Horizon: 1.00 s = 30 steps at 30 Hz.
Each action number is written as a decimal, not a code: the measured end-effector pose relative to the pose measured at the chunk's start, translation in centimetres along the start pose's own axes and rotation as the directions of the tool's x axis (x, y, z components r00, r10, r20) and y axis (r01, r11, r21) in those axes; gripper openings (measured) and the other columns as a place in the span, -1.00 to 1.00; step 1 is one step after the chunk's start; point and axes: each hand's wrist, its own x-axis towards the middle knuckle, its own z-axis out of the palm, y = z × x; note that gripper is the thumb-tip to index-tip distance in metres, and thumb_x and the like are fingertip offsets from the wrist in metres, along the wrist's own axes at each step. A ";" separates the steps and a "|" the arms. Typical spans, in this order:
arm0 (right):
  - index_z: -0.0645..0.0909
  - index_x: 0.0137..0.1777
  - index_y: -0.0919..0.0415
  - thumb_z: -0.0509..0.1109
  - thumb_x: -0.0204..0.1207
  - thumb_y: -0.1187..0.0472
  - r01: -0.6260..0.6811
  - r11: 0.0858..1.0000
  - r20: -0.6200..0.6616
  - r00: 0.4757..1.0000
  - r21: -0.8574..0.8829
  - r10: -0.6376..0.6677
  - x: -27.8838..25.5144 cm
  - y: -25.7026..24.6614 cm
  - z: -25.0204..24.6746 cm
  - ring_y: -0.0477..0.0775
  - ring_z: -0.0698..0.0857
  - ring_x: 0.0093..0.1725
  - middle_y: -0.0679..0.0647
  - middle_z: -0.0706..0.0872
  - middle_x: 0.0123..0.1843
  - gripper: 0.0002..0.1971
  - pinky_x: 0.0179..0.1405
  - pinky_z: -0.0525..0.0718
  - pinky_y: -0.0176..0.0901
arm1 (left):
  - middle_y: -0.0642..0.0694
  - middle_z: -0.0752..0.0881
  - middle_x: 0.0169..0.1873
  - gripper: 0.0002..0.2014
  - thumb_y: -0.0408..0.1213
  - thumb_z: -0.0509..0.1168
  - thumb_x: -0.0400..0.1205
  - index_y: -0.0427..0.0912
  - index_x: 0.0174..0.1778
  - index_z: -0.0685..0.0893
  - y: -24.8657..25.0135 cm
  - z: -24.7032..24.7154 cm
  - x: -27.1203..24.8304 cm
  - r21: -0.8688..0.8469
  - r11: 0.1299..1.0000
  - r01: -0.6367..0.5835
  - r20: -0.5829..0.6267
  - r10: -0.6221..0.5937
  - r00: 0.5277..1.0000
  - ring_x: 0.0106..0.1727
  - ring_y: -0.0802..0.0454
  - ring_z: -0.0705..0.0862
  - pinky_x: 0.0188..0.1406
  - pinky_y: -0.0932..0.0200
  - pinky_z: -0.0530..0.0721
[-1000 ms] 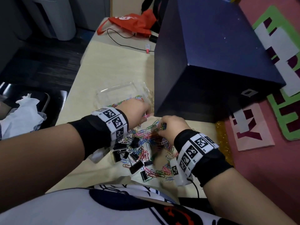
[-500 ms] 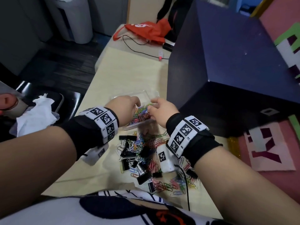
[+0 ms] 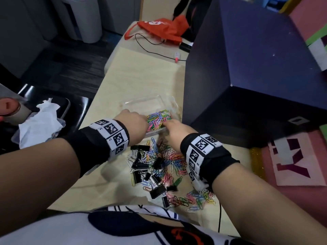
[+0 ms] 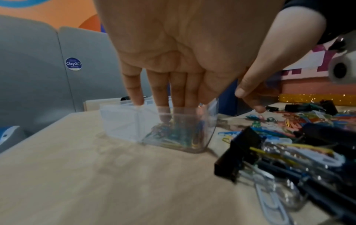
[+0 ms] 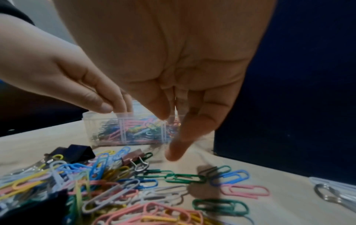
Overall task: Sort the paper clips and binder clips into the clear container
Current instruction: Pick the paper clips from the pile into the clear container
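Now my left hand [image 3: 133,123] hangs over the container's [image 3: 141,103] near-left corner, fingers [image 4: 162,94] straight and loose, their tips dipping past the rim toward the paper clips [image 3: 158,117] heaped in its near compartment — nothing is gripped. Beside it my right hand [image 3: 177,129] hovers at the container's near-right edge, fingers [image 5: 183,137] slack and pointing down, holding nothing that I can see. Nearer my body, between both wrists, loose paper clips and black binder clips [image 3: 157,190] lie mixed on the table [image 3: 141,78] — just beside the container. Right of everything stands a dark blue box [image 3: 256,82].
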 end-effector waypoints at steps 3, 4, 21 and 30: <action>0.39 0.47 0.07 0.16 0.55 0.38 0.023 0.995 -0.161 0.987 0.102 -0.007 -0.6 0.4 0.2 0.27 0.62 0.26 0.08 0.35 0.50 -0.51 0.27 0.59 0.07 | -0.01 0.62 0.16 -0.70 -0.06 0.01 0.72 -0.02 0.17 0.61 0.2 -0.6 0.0 -0.040 0.998 0.040 -0.061 -0.042 0.997 0.15 -0.10 0.62 0.08 -0.02 0.49; 0.44 0.40 0.06 0.16 0.56 0.34 0.037 0.989 -0.234 0.972 0.144 -0.002 -1.0 0.6 0.3 0.25 0.64 0.19 0.08 0.38 0.45 -0.58 0.22 0.61 0.07 | 0.00 0.60 0.22 -0.66 -0.02 -0.01 0.72 -0.02 0.23 0.59 0.3 -0.5 0.1 -0.063 0.997 0.040 -0.091 -0.045 0.995 0.19 -0.10 0.62 0.10 -0.03 0.49; 0.28 0.57 -0.15 0.32 0.42 0.33 0.126 0.991 -0.036 0.991 -0.048 -0.127 -4.6 3.9 5.6 0.17 0.21 0.57 -0.07 0.23 0.62 -0.28 0.52 0.33 0.11 | -0.05 0.58 0.14 -0.68 -0.03 0.18 0.62 0.02 0.26 0.58 5.1 -0.7 -1.2 -0.062 0.972 -0.228 -0.060 0.225 0.973 0.22 -0.12 0.58 0.05 -0.03 0.60; 0.56 0.35 -0.08 0.16 0.58 0.30 0.006 0.998 -0.178 0.984 0.060 0.004 -7.4 6.7 6.6 0.10 0.45 0.37 -0.02 0.51 0.34 -0.58 0.39 0.47 0.00 | -0.06 0.56 0.17 -0.66 -0.10 0.21 0.61 0.02 0.32 0.56 6.1 0.2 -1.3 0.033 0.970 -0.240 0.060 0.238 0.969 0.26 -0.12 0.50 0.11 -0.04 0.55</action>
